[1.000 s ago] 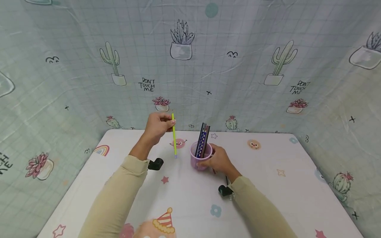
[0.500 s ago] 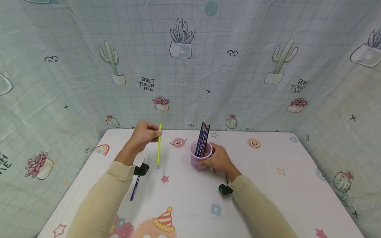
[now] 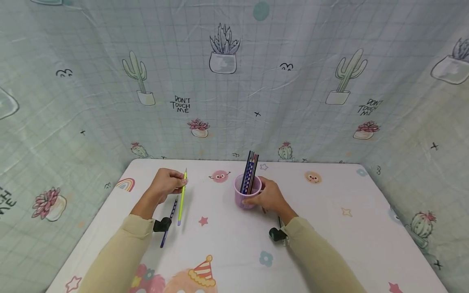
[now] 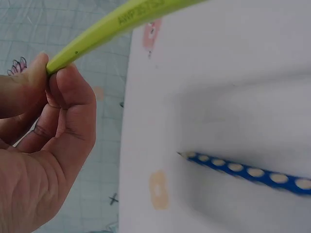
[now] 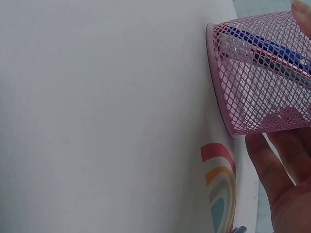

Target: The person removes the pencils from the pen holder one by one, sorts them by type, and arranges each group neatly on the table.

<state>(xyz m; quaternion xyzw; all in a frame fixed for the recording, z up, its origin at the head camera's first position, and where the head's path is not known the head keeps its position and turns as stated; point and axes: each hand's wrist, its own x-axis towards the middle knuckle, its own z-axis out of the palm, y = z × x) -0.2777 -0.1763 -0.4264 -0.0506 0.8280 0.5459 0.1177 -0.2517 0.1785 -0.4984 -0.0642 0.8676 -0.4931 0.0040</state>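
Observation:
Near the table's left far side, my left hand [image 3: 167, 184] pinches a lime-yellow pencil [image 3: 182, 203] between thumb and fingertips. The pencil's tip points up and away, and its purplish end hangs toward me. Printed lettering shows on it in the left wrist view. Just left of it, a blue pencil with pale dots [image 4: 252, 172] lies on the table, partly behind my left wrist in the head view. My right hand [image 3: 269, 196] grips a pink mesh pencil cup [image 3: 239, 200] around its side. Several dark and blue dotted pencils [image 3: 249, 173] lean upright inside the cup.
The white tabletop [image 3: 227, 240] bears printed stars, flowers and faces. A thin dark item [image 3: 280, 221] lies partly hidden under my right wrist, and a small reddish end [image 3: 264, 210] shows below that hand. A cactus-print curtain [image 3: 256, 89] closes the back and sides.
My left hand has moved left and down toward the table with the lime-yellow pencil. The blue pencil under that arm has come into view. My right hand and the cup have stayed put.

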